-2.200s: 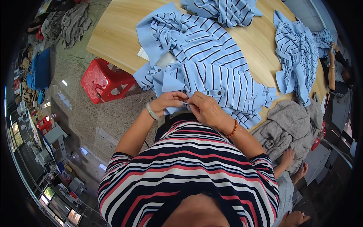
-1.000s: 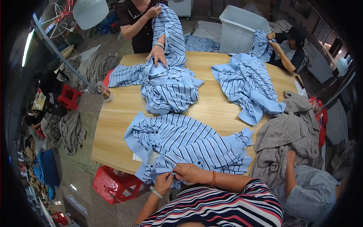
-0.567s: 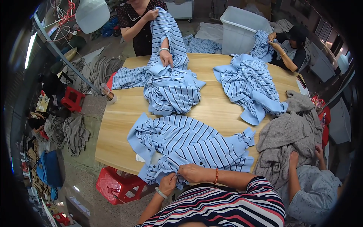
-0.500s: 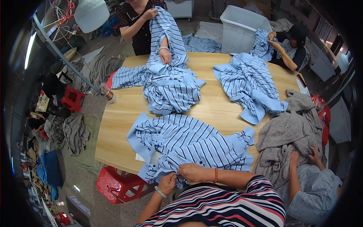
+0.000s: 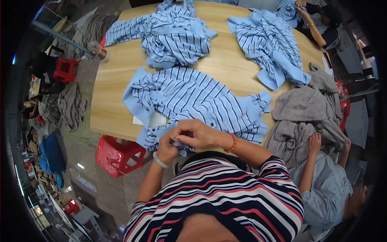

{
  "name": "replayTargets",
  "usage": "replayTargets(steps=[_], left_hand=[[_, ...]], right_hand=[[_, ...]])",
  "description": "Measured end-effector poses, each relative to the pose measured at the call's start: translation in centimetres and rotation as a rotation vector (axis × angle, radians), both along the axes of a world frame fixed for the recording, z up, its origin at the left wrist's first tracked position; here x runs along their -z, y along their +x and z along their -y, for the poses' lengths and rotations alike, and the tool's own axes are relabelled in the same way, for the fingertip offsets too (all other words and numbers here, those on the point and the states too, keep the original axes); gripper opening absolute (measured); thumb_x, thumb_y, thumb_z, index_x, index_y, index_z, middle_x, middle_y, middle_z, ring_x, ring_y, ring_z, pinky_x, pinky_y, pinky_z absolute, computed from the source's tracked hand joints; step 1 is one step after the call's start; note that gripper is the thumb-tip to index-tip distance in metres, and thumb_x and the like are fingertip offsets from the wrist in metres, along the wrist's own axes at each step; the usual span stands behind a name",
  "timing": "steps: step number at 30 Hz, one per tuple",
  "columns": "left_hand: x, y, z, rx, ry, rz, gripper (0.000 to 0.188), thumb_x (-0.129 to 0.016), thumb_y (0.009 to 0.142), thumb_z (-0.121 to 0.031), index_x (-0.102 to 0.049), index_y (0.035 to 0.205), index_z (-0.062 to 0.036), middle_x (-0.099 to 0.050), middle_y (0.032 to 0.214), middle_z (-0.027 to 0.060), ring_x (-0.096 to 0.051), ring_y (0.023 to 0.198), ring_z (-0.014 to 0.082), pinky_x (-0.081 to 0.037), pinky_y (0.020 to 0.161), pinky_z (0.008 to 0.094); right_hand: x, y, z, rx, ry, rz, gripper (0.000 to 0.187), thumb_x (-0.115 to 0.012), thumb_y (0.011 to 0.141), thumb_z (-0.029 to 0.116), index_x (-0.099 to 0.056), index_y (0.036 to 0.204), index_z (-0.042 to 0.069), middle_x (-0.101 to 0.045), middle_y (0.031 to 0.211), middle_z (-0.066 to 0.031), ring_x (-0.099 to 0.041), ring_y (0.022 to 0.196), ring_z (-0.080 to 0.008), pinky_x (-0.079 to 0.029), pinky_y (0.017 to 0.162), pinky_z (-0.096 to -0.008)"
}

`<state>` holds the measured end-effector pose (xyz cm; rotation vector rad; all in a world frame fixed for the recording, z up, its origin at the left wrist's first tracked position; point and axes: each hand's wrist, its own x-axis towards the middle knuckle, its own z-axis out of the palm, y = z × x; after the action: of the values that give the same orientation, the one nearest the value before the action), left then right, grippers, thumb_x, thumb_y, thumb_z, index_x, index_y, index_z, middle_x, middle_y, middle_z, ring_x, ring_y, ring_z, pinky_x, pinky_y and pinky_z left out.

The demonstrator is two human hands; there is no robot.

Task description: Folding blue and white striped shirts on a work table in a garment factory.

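Note:
A light blue knit cardigan (image 5: 197,90) with dark stripes and dark buttons lies spread along the near side of the table. Its near edge is pulled up toward my body, and both hands meet there. My left hand (image 5: 167,146), with a pale bangle at its wrist, is closed on a bunched bit of this edge. Close against it, my right hand (image 5: 196,134), wearing an orange beaded bracelet, pinches at the same spot with thumb and forefinger. Whether anything small sits between the right fingertips cannot be made out. A white sheet (image 5: 157,119) shows from under the cardigan.
Two more striped garments lie on the wooden table (image 5: 115,92), one far left (image 5: 175,38), one far right (image 5: 274,48). Grey knits (image 5: 300,107) heap at the right, under a co-worker's hands (image 5: 315,143). A bottle (image 5: 100,52) stands at the left edge; a red stool (image 5: 117,155) is below.
The view has tipped down, so the table sits higher in it and the far-left co-worker is mostly out of sight. My hands are lifted closer to me, still together on the cardigan's edge.

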<state>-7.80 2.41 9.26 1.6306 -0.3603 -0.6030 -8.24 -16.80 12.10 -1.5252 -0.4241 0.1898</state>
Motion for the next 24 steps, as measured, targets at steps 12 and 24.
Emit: replayTargets(steps=[12,24], left_hand=[[-2.0,2.0,-0.5,-0.326,-0.404,-0.07,0.04,-0.056,0.086,-0.017,-0.047,0.121,0.0008,-0.058,0.113,0.0125,-0.057,0.103,0.0218,-0.046,0.089,0.0353],[4.5,0.4,-1.3,0.09,0.487,0.076,0.053,-0.066,0.074,-0.011,-0.048,0.123,-0.0003,-0.06,0.101,0.014,-0.059,0.093,0.025,-0.046,0.084,0.034]], right_hand=[[-1.8,-0.5,7.4,-0.096,-0.773,-0.12,0.066,-0.068,0.067,0.018,-0.046,0.128,0.006,-0.063,0.091,-0.0226,-0.06,0.083,-0.0395,-0.049,0.072,-0.0429],[-4.2,-1.5,11.1,-0.422,-0.643,-0.384,0.051,-0.063,0.073,0.017,-0.053,0.12,0.0,-0.063,0.104,-0.0236,-0.06,0.099,-0.0338,-0.046,0.087,-0.0376]])
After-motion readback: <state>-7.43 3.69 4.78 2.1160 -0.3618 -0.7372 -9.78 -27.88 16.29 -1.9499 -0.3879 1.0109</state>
